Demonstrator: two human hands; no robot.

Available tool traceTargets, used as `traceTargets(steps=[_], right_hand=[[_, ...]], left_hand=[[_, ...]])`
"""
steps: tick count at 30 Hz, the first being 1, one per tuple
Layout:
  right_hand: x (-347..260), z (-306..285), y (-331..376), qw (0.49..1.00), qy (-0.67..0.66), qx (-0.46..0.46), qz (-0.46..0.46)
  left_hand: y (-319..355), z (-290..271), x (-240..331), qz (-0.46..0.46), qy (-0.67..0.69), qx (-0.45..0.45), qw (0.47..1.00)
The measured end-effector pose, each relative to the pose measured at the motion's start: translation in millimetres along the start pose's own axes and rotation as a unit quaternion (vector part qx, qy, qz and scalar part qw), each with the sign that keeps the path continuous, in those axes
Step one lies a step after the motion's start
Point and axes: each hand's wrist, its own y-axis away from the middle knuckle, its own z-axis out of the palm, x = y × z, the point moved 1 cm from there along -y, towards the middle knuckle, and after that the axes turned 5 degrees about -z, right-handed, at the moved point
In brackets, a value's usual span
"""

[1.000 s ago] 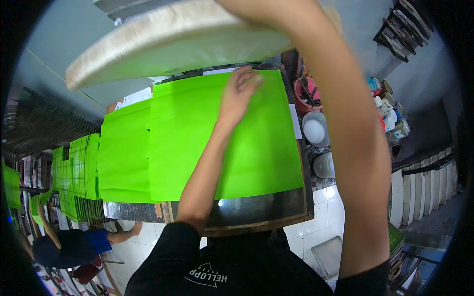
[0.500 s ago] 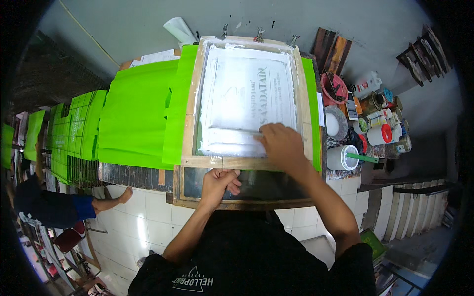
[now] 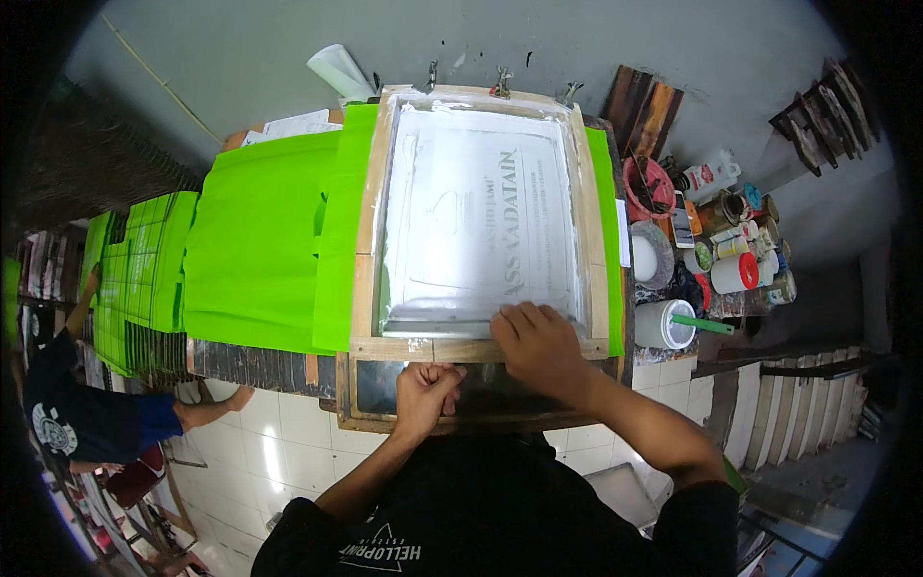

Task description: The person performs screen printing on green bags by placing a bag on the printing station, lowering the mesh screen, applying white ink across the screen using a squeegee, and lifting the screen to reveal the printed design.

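Observation:
A wooden-framed printing screen (image 3: 364, 288) lies flat in front of me, its mesh smeared with white ink around a lettered design. My right hand (image 3: 538, 348) is closed on the right end of a squeegee, a long narrow bar (image 3: 437, 328) lying across the mesh at the near end. Much of its grip is hidden by my fingers. Just below the near rail, my left hand (image 3: 425, 396) has its fingers curled; whether anything is in them is hidden. Bright green fabric (image 3: 330, 240) shows under the screen's left side and along its right.
Metal clamps (image 3: 501, 83) stand at the screen's far edge. More green fabric (image 3: 255, 245) spreads leftward. At right are a white tub (image 3: 660, 325) with a green-handled tool, a pink basket (image 3: 644, 183), a phone (image 3: 682, 223) and several jars. A co-worker (image 3: 91, 394) is beside a wire rack at far left.
My right hand has drawn the squeegee toward me, from partway up the mesh to its near end. My left hand stays by the near rail. The whole view has shifted slightly.

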Motion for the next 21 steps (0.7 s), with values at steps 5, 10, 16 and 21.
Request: traceTargets(steps=[5,10,16,21], right_hand=[[76.6,43.1,-57.4,0.998,0.024,0.054,-0.009],[194.9,64.3,-121.9,0.999,0.024,0.036,0.030],[261.1,38.2,-199.0,0.975,-0.119,-0.097,0.161],[276.0,44.8,-199.6,0.975,-0.064,-0.058,0.207]], left_hand=[[4.1,-6.7,-0.6,-0.004,-0.019,0.024,1.000],[1.7,-9.2,-0.8,-0.026,-0.004,-0.033,0.999],[12.8,-11.4,31.5,-0.157,0.274,-0.088,0.945],[6.9,-29.1,44.9,-0.173,0.127,-0.261,0.941]])
